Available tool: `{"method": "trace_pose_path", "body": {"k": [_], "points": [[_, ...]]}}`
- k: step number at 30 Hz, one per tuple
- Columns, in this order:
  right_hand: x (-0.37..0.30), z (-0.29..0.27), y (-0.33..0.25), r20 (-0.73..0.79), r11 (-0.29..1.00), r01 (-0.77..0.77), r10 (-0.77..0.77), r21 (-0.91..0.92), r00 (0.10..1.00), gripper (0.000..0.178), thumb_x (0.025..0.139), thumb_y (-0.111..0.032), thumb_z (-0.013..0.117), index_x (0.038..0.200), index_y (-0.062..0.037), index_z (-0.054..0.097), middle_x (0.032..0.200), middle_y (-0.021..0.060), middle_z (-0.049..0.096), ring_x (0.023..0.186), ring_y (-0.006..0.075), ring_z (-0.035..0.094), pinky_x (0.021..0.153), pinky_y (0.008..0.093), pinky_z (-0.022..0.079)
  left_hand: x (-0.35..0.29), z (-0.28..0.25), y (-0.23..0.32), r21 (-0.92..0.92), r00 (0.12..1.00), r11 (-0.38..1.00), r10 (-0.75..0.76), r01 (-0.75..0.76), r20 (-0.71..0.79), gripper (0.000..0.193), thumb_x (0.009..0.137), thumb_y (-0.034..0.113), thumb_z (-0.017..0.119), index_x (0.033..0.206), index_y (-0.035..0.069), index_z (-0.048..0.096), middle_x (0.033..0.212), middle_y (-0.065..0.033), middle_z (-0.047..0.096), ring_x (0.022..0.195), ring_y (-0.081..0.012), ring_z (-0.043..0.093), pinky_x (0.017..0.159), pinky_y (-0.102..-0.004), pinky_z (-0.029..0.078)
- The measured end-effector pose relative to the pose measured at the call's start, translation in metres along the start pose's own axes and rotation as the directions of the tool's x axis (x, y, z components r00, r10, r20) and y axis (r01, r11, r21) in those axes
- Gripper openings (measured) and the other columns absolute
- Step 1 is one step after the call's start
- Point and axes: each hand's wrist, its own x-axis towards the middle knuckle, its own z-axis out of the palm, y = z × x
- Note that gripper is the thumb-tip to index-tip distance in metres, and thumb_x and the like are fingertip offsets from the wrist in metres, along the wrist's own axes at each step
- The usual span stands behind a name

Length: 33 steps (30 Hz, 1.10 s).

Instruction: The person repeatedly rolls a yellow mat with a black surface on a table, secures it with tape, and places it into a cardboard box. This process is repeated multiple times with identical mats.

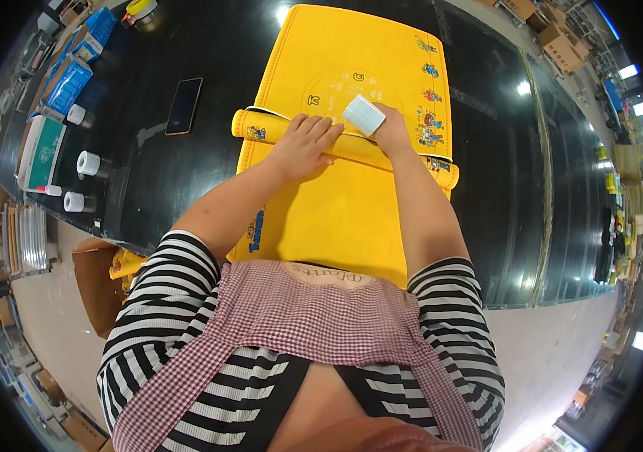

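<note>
A large yellow printed mat (336,49) lies on the black table, with a rolled or folded band (359,149) across its middle. Over this band rests my left hand (305,148), fingers on its far side and thumb on its near side, gripping it. My right hand (392,134) is closed on a small, flat, white and pale-blue rectangular block (364,114) just above the band; its exact kind is unclear. Small cartoon figures (431,96) run down the mat's right edge, and a faint circle with letters marks its far part.
On the black table (223,45), a dark phone (184,106) lies left of the mat. Further left are white rolls (88,163), a white and green box (41,154), blue boxes (67,85) and yellow tape (139,9). An open cardboard box (95,282) stands below the table's left edge.
</note>
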Motion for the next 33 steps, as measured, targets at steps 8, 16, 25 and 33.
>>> {"method": "trace_pose_path", "body": {"k": [8, 16, 25, 33], "points": [[-0.075, 0.003, -0.009, -0.016, 0.889, 0.442, -0.447, -0.120, 0.894, 0.025, 0.090, -0.014, 0.073, 0.114, -0.0069, 0.074, 0.116, 0.0146, 0.075, 0.110, 0.0306, 0.072, 0.097, 0.0424, 0.055, 0.013, -0.005, -0.016, -0.078, 0.982, 0.997, 0.000, 0.015, 0.188, 0.070, 0.083, 0.033, 0.080, 0.143, 0.008, 0.054, 0.131, -0.0131, 0.063, 0.122, -0.0334, 0.058, 0.108, -0.0456, 0.041], [-0.224, 0.024, -0.024, 0.076, 0.754, 0.625, -0.624, -0.201, 0.778, 0.047, 0.088, -0.021, 0.071, 0.131, -0.0019, 0.066, 0.139, 0.0163, 0.066, 0.135, 0.0329, 0.059, 0.118, 0.0504, 0.042, -0.023, -0.052, 0.048, -0.168, 0.763, 0.924, -0.172, 0.345, 0.623, 0.062, 0.086, 0.039, 0.077, 0.138, 0.011, 0.062, 0.123, -0.0123, 0.065, 0.120, -0.0356, 0.058, 0.101, -0.0468, 0.046], [-0.069, 0.016, 0.007, -0.100, 0.863, 0.452, -0.482, -0.226, 0.871, 0.047, 0.084, -0.017, 0.081, 0.128, -0.0041, 0.068, 0.126, 0.0147, 0.072, 0.116, 0.0279, 0.070, 0.105, 0.0408, 0.053, 0.008, -0.010, 0.005, -0.113, 0.920, 0.947, -0.258, 0.302, 0.294, 0.050, 0.094, 0.028, 0.067, 0.140, 0.009, 0.061, 0.148, -0.0167, 0.050, 0.137, -0.0355, 0.047, 0.116, -0.0516, 0.035], [0.058, -0.017, 0.029, -0.080, 0.936, 0.214, -0.199, 0.279, 0.977, 0.041, 0.082, -0.022, 0.083, 0.119, -0.0084, 0.074, 0.119, 0.0133, 0.075, 0.108, 0.0299, 0.073, 0.094, 0.0358, 0.057, 0.049, 0.022, 0.000, 0.063, 0.983, 0.989, -0.141, 0.134, 0.120, 0.071, 0.092, 0.027, 0.071, 0.153, 0.002, 0.043, 0.159, -0.0214, 0.040, 0.150, -0.0363, 0.036, 0.125, -0.0508, 0.024]]}}
